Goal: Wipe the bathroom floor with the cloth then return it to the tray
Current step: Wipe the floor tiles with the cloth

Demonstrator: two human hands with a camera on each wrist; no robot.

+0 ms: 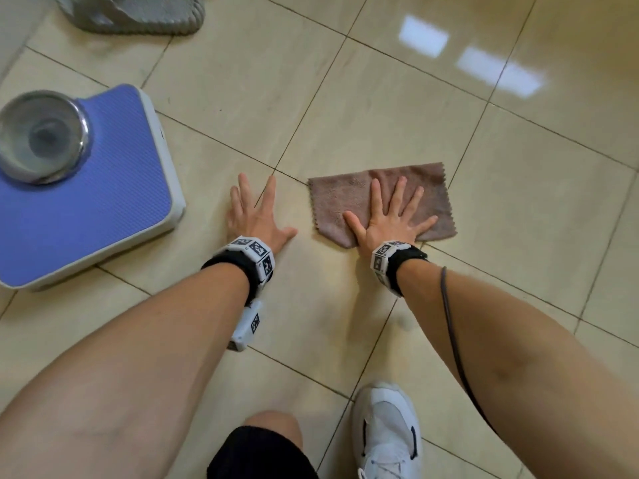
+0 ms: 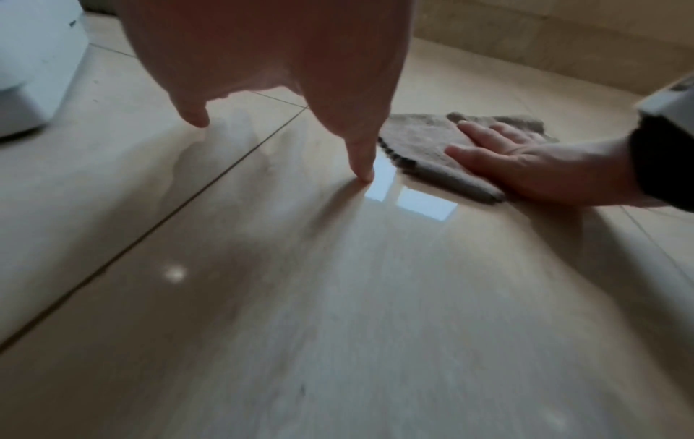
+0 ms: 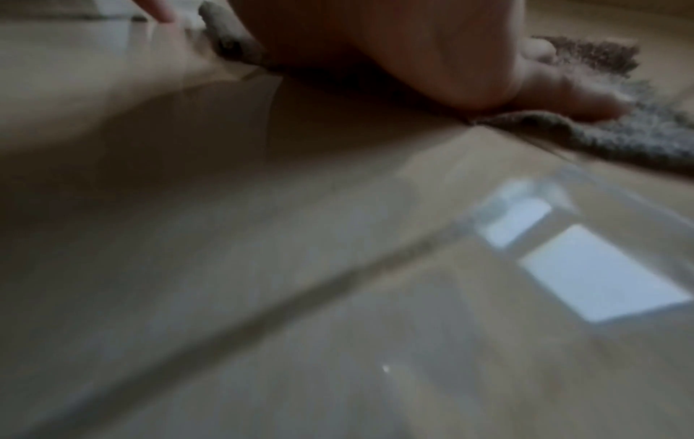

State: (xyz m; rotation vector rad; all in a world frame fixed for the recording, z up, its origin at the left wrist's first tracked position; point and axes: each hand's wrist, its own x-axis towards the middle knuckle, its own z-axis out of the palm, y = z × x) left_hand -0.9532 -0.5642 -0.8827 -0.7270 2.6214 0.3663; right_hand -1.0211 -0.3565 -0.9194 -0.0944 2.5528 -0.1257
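Note:
A brown cloth lies spread flat on the beige tiled floor, right of centre. My right hand presses on it with palm down and fingers straight and spread. In the left wrist view the same cloth shows under that right hand. The blurred right wrist view shows the heel of my right hand on the cloth. My left hand rests flat on the bare tile left of the cloth, fingers straight, holding nothing. Its fingers touch the floor.
A blue bathroom scale sits at the left with a round metal dish on it; its white edge is near my left hand. A grey slipper lies at the top left. My white shoe stands near the bottom.

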